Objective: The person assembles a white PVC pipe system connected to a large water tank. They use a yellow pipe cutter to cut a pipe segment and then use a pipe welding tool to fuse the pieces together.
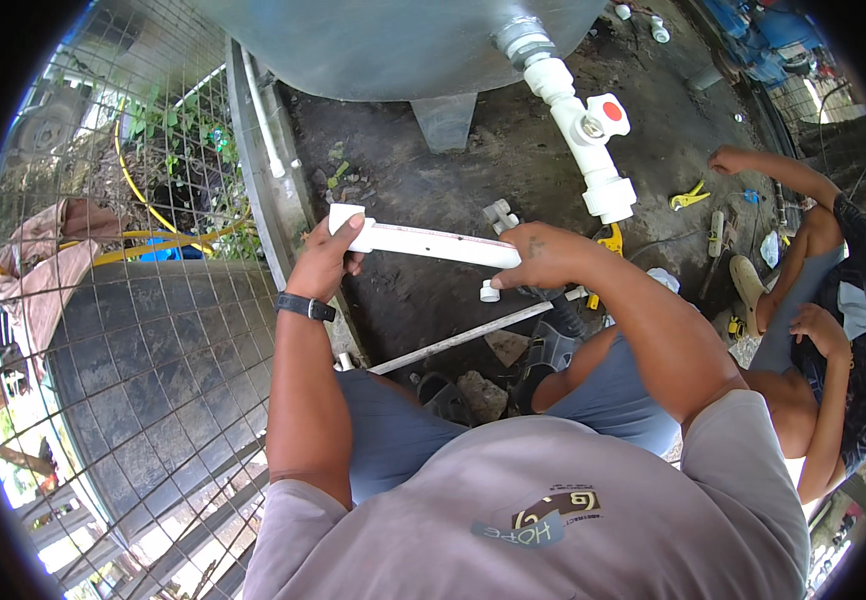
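A white plastic pipe point(438, 245) lies almost level between my hands, over the dark floor. My left hand point(331, 255) is closed around the white elbow fitting point(350, 226) at the pipe's left end, thumb on top. At the other end my right hand point(550, 255) grips the pipe, its fingers partly hidden beneath. Up and to the right, a white valve point(593, 122) with a red-centred handle hangs on white piping from the large grey tank point(403, 50). Below the pipe's right end sits a small white fitting point(490, 291).
A wire mesh fence point(143, 400) runs along my left. On the right squats another person, one arm point(778, 170) stretched out near a yellow pipe cutter point(689, 196). A long pale pipe point(463, 337) lies across the floor before my feet. A yellow tool point(609, 238) is beside my right forearm.
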### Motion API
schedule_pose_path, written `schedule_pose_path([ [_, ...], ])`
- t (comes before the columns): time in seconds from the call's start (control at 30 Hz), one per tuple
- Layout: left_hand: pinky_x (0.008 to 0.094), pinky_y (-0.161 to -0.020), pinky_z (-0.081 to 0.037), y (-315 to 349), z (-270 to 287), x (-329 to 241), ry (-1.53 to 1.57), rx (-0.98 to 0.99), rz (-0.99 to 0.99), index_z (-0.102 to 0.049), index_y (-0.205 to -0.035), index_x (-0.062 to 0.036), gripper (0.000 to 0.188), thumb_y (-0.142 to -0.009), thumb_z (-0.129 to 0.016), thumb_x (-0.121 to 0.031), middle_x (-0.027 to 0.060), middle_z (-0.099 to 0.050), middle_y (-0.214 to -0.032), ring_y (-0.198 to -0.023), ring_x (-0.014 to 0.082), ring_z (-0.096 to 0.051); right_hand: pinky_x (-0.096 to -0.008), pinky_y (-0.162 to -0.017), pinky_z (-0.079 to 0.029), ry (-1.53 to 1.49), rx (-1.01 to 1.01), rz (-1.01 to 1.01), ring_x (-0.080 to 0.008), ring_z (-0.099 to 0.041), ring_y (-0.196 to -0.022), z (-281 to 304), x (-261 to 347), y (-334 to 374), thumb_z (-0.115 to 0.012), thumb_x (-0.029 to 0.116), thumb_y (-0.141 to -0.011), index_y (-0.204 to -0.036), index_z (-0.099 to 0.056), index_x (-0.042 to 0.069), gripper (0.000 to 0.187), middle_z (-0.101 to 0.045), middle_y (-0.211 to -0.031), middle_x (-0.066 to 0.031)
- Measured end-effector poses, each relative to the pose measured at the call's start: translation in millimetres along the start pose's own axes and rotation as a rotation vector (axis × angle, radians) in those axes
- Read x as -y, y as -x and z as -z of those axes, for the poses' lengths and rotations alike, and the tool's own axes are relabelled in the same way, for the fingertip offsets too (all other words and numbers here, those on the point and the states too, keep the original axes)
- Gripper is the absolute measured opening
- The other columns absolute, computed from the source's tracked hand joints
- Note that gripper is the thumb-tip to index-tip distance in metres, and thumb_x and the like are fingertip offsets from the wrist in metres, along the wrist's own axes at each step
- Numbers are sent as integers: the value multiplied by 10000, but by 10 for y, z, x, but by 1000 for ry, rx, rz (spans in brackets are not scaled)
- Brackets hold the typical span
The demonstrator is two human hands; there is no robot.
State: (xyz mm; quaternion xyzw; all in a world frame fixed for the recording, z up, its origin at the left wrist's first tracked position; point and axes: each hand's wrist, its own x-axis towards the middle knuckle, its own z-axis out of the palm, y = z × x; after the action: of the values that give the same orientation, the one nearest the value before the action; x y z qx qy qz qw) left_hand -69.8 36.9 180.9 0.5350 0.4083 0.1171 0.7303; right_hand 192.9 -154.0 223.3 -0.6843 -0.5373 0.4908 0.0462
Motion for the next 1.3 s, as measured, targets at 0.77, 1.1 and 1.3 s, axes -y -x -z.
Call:
schedule_pose_path([
  [0.77,280,-513,-396,-7,-23,-4,4,-22,-9,-594,-963,-52,327,-941,-631,-375,3,-499,-647,-533,110,-452,-412,-760,-512,-20,19,-3,-337,-675,-870,-8,-13,-10,-756,369,-779,-989,-659,-10,444,-690,-902,-198],
  [1.1,283,-521,-403,6,-30,-4,3,-14,-24,-571,-972,-53,347,-933,-639,-392,8,-499,-651,-538,113,-457,-416,-780,-511,-3,32,-38,-343,-673,-891,9,29,9,-755,374,-785,-987,-657,-11,446,-691,-914,-200],
  [1.3,284,-524,-397,23,-75,-33,43,-50,-9,-569,-968,-60,345,-927,-649,-393,8,-499,-652,-538,116,-455,-415,-785,-510,-12,28,-36,-349,-671,-898,31,73,30,-755,371,-784,-989,-657,-12,445,-690,-916,-203],
])
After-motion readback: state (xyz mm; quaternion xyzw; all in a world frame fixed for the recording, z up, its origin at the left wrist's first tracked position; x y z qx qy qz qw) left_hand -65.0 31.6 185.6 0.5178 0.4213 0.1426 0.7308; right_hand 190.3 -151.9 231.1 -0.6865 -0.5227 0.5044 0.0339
